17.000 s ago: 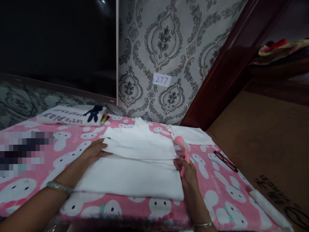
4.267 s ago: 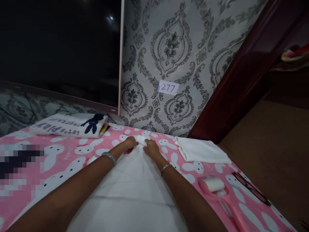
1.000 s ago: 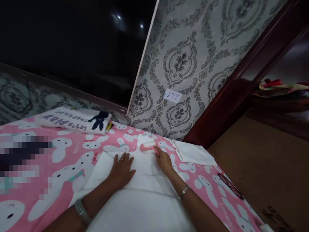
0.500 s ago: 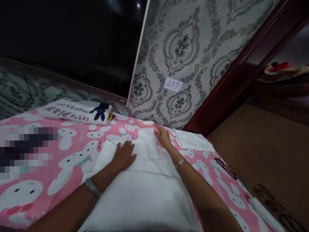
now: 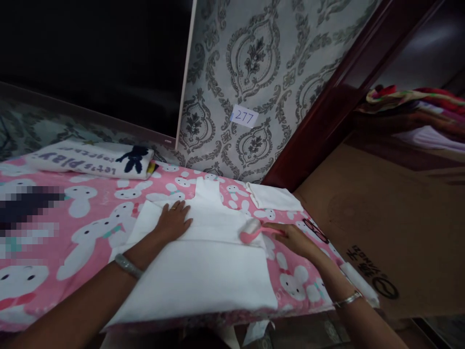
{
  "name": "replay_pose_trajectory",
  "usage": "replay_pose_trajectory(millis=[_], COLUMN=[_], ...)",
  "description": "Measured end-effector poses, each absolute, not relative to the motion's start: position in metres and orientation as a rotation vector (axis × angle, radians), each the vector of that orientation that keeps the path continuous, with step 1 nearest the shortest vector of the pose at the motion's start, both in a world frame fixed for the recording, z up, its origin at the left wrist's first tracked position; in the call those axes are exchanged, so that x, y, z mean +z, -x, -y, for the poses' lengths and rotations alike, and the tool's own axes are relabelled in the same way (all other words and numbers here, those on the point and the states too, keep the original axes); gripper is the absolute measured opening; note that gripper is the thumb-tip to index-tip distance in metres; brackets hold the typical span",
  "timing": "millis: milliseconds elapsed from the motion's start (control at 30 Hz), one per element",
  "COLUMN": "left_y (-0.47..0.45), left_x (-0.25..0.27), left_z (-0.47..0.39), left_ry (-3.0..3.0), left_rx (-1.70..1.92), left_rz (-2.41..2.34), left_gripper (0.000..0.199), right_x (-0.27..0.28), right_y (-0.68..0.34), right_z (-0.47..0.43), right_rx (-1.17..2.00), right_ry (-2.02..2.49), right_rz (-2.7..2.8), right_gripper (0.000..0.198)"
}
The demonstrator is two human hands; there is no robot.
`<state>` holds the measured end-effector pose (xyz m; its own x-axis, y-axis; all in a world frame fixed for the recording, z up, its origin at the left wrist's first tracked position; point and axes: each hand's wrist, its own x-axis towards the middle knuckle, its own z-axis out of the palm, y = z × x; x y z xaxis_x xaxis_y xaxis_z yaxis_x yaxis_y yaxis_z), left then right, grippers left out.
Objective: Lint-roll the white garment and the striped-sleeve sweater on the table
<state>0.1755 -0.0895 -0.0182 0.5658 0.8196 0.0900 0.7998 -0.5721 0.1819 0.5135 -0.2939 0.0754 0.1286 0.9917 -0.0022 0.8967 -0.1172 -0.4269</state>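
A white garment (image 5: 203, 276) lies spread out on a pink bunny-print cloth (image 5: 87, 218). My left hand (image 5: 173, 223) rests flat on its upper left part, fingers apart. In my right hand (image 5: 292, 238) is the pink handle of a lint roller (image 5: 250, 230), gripped between thumb and fingers. The roller's white head touches or hovers just over the garment's right side; I cannot tell which.
A folded white towel (image 5: 90, 162) with lettering lies at the back left under a television (image 5: 90, 63). At the back right are a folded white cloth (image 5: 278, 198) and dark-rimmed glasses (image 5: 315, 230). A white roll (image 5: 359, 283) sits by a cardboard box (image 5: 356, 208).
My right hand has drawn the lint roller from the garment's far end back toward me and to the right. My left hand stays flat on the fabric. The view has shifted right.
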Motion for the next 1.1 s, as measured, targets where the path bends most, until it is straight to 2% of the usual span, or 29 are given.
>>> replay_pose_trajectory(millis=[167, 267, 467, 633, 967, 1100], left_y=[-0.173, -0.154, -0.101, -0.091, -0.090, -0.089], left_x=[-0.006, 0.002, -0.013, -0.023, -0.026, -0.023], left_z=[0.095, 0.101, 0.120, 0.131, 0.132, 0.133], left_ry=[-2.677, -2.651, -2.529, -2.474, -2.464, -2.475], left_rx=[0.250, 0.274, 0.235, 0.306, 0.518, 0.537], left_rz=[-1.414, -1.486, -1.707, -1.723, -1.836, -1.816], left_gripper=[0.053, 0.055, 0.067, 0.064, 0.058, 0.052], right_x=[0.083, 0.067, 0.044, 0.050, 0.038, 0.035], right_y=[-0.479, -0.434, -0.354, -0.316, -0.316, -0.284], right_z=[0.282, 0.255, 0.180, 0.122, 0.179, 0.150], right_rx=[0.248, 0.275, 0.281, 0.332, 0.347, 0.321], right_ry=[1.984, 1.867, 2.014, 1.971, 1.872, 1.927], right_rz=[1.813, 1.903, 2.016, 1.936, 2.037, 2.032], right_gripper=[0.045, 0.044, 0.046, 0.046, 0.048, 0.048])
